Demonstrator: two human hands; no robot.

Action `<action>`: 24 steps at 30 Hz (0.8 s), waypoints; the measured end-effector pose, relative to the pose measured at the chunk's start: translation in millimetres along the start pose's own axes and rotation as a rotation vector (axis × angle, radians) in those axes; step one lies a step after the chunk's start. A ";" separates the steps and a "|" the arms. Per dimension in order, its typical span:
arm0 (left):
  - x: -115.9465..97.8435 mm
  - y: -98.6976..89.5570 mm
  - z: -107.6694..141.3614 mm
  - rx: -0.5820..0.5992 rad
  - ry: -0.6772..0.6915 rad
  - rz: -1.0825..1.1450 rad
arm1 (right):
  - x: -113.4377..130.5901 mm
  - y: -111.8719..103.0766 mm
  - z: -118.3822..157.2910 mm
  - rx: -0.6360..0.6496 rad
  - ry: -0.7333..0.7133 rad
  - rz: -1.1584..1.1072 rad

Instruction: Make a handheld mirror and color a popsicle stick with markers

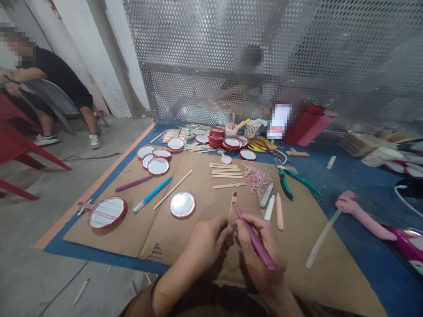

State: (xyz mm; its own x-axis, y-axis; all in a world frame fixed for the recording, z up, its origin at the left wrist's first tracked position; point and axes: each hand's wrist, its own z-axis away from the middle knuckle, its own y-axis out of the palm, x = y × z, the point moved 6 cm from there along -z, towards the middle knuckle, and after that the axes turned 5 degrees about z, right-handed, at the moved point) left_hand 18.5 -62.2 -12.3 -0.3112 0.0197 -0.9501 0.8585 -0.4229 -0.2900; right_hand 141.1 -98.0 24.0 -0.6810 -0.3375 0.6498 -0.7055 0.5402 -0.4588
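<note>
Pinching a narrow red-tipped wooden craft stick (231, 209) upright in the left hand (206, 244), the person gripped a slim purple plastic handle (256, 237) in the curled right hand (261, 253), its long axis slanting up until its tip sat just beside the stick, above a brown cardboard sheet (194, 180).

Left hand (207, 244), right hand (261, 251), nearly touching

The left hand (208, 244) holds a thin wooden stick (231, 208), and the right hand (261, 257) holds a purple stick (255, 237), above brown cardboard (201, 185) near one round mirror (182, 204).
</note>
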 end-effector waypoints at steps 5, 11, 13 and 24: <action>-0.2 -0.3 0.5 0.001 0.000 -0.002 | -3.6 -4.2 0.3 -0.051 0.048 0.011; -0.9 -1.2 0.5 -0.011 -0.002 -0.015 | -1.3 2.0 2.1 0.007 -0.049 -0.023; -0.8 -1.2 0.1 -0.017 0.009 -0.029 | -1.5 3.2 2.8 0.016 -0.062 -0.012; -1.2 -1.6 -0.3 -0.026 0.022 -0.001 | -0.4 1.2 4.0 0.006 -0.062 0.001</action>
State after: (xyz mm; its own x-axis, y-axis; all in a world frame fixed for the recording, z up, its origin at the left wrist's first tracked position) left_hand 17.6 -61.3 -10.7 -0.3029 0.0400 -0.9522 0.8686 -0.3995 -0.2931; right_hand 139.8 -100.2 20.8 -0.6926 -0.3844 0.6104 -0.7057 0.5360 -0.4633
